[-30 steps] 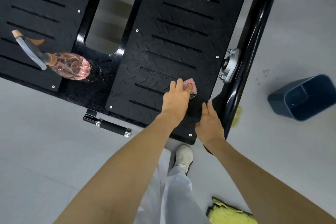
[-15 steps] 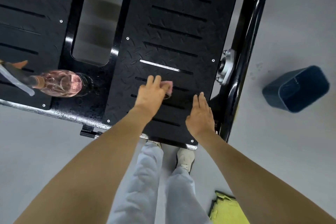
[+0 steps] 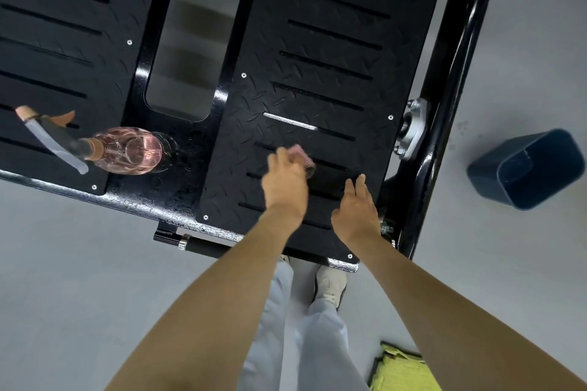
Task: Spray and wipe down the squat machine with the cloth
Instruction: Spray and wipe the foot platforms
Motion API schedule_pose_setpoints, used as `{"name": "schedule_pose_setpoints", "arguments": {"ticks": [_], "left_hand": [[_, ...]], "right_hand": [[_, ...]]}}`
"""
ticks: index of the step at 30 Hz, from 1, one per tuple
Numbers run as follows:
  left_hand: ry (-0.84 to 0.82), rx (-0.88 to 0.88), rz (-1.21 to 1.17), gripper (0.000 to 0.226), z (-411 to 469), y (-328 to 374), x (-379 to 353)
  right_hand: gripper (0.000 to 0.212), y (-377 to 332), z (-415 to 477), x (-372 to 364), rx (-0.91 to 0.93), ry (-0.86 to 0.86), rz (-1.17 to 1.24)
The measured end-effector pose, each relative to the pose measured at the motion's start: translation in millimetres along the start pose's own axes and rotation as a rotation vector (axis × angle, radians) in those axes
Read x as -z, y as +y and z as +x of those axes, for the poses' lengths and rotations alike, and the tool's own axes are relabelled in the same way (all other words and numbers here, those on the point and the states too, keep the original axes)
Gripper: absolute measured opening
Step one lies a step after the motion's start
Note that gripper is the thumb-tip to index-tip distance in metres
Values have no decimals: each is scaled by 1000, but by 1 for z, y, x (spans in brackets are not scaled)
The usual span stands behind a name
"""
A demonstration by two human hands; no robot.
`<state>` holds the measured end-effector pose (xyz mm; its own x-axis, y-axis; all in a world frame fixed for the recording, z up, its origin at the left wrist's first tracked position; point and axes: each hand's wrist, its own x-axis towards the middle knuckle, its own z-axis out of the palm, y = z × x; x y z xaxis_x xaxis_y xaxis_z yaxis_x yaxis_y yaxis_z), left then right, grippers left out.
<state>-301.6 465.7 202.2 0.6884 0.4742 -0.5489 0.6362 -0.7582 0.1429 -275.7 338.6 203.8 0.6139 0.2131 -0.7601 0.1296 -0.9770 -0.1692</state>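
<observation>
Fingers [image 3: 279, 157] of left hand [image 3: 286, 187] curled over pink cloth [image 3: 301, 152], pressing it flat on right footplate [image 3: 317, 73] of squat machine [image 3: 451, 79], near its front edge. Right hand [image 3: 357, 213] just beside, spread flat, holding nothing, bracing on same plate. Best done with firm overlapping strokes along the slots, working outward to edges and screws. Spray bottle [image 3: 127, 151] standing well apart on left footplate [image 3: 57, 41]. No readable brand, label or writing anywhere.
</observation>
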Motion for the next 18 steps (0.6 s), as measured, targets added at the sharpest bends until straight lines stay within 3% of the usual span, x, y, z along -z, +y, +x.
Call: {"name": "schedule_pose_setpoints", "arguments": {"ticks": [4, 11, 18], "left_hand": [[-122, -271, 30, 40, -8, 40, -9], [-136, -461, 220, 53, 1, 25, -4], [-143, -351, 236, 67, 24, -24, 19]], "right_hand": [[72, 2, 1, -1, -14, 25, 32], [71, 1, -2, 0, -33, 31, 35], [67, -13, 3, 2, -14, 43, 30]]}}
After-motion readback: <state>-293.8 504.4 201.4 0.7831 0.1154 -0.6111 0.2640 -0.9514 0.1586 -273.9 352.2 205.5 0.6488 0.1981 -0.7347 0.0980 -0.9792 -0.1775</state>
